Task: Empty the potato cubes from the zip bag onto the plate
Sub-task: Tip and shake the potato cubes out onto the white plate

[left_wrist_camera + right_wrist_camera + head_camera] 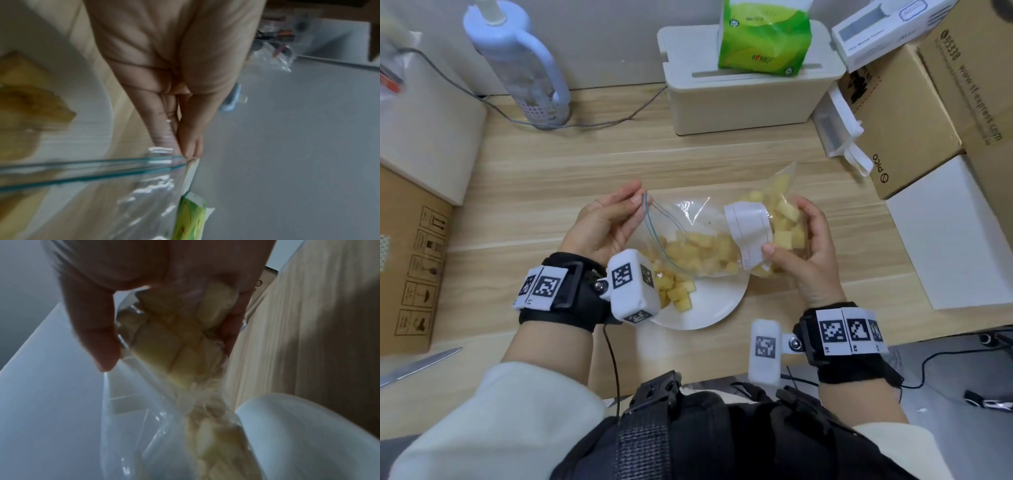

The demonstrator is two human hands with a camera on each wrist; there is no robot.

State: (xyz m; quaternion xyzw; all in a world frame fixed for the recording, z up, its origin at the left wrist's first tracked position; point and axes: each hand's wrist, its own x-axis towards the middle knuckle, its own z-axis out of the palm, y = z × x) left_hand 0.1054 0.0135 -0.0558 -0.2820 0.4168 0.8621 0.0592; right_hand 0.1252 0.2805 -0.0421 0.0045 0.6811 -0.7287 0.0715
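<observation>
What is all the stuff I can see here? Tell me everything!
zip bag: one, clear with a white label, held above the plate
potato cubes: many, yellow, most in the bag, some on the plate
plate: one, white, on the table under the bag
table: one, light wood
bottle: one, pale blue, back left
storage box: one, cream, back middle
tissue pack: one, green, on the storage box
cardboard boxes: several, brown, right side
knife: one, silver, left edge
left hand: pinches the bag's open edge
right hand: grips the bag's bottom end
</observation>
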